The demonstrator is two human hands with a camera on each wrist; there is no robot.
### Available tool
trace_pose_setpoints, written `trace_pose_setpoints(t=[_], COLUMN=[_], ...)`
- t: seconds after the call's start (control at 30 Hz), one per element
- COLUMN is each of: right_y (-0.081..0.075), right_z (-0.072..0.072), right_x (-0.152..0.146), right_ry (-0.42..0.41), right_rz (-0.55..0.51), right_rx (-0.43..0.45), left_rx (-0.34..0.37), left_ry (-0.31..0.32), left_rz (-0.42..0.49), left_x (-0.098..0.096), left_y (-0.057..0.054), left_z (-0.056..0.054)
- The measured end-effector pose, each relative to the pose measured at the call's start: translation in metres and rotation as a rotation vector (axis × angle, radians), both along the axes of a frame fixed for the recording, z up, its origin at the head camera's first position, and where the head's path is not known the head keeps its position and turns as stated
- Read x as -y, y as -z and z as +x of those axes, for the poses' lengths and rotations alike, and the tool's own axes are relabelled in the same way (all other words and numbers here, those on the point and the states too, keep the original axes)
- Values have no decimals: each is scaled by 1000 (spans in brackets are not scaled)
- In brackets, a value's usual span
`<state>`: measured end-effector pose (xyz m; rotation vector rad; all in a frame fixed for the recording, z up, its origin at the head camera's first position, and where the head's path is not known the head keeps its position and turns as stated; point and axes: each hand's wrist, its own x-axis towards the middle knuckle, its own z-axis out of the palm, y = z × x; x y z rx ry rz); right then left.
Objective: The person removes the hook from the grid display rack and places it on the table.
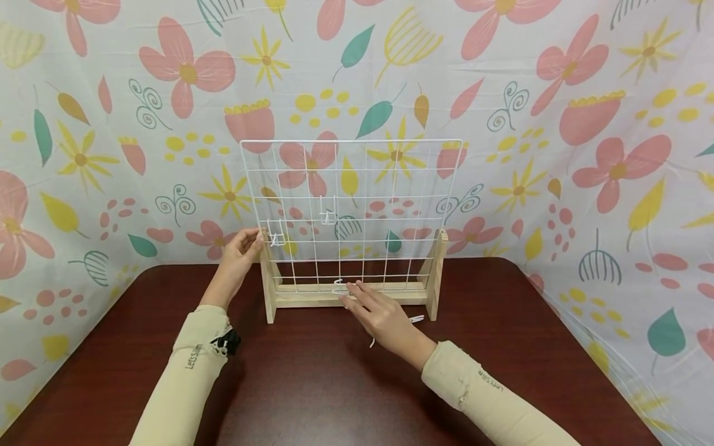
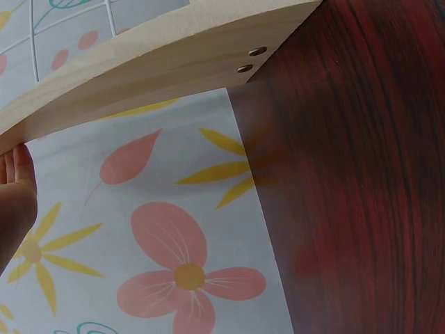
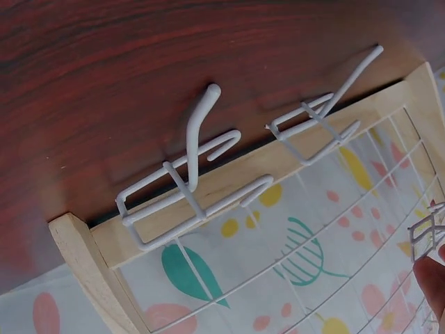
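Note:
A white wire grid panel [image 1: 352, 140] stands upright in a wooden stand [image 1: 301, 301]. My left hand [image 1: 240, 248] pinches the top of the stand's left upright; in the left wrist view its fingertips [image 2: 23, 163] are at the wood's edge. Low at the middle of the grid, my right hand [image 1: 385, 316] holds a white wire hook [image 3: 421, 225] between thumb and finger, only partly shown at the view's edge. One wire hook [image 1: 328, 218] hangs on the grid left of centre, and another hook [image 1: 276, 240] lower, close to the left upright.
Two loose white wire hooks, a nearer hook [image 3: 191, 188] and a farther hook [image 3: 306, 125], lie by the stand's base, partly behind the right hand in the head view. The dark wooden table [image 1: 312, 384] meets a flower-patterned cloth [image 1: 535, 204] at the back and sides.

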<state>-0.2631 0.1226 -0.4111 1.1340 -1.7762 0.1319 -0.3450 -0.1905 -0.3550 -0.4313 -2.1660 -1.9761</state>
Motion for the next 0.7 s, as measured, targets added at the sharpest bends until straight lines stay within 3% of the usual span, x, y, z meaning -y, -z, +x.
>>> trace_pose_setpoints(t=[0.43,0.7], right_y=[12,11], right_z=[-1,1], right_x=[3,5], right_ry=[21,57], right_rz=[80,161], right_rx=[-50,22], left_rx=[-11,-10], left_ry=[-5,-4], left_rz=[3,9], left_x=[0,0], left_y=[2,1], left_z=[0,0])
